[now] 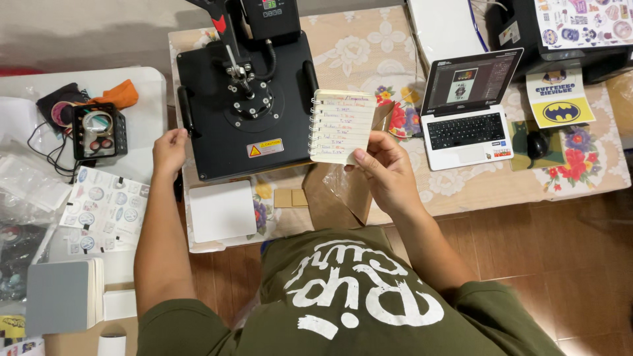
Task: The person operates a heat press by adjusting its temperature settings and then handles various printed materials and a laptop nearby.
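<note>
The right hand (386, 173) pinches the lower corner of a small spiral-bound notepad with cream pages (341, 126), thumb on the written sheet and fingers closed behind it, holding it upright over the right edge of the black flat-plate heat press (241, 105). The left hand (169, 150) rests against the press's left side, beside its side handle; whether it grips anything I cannot tell.

As a judgement, the work is at an early, checking stage: the press plate looks closed with nothing visibly laid out on it, and the blank white square pad (221, 211) just in front of the press is bare.

On the front of the press sits a small rectangular warning label, yellow and white with a red triangle (264, 148). Left of the press lie white sheets of round printed stickers (99, 207). Right of the press stands an open white laptop (467, 109), and further right a white sheet with a yellow oval bat emblem (560, 99). A sheet of small colourful stickers (583, 20) lies at the far right, behind that.
</note>
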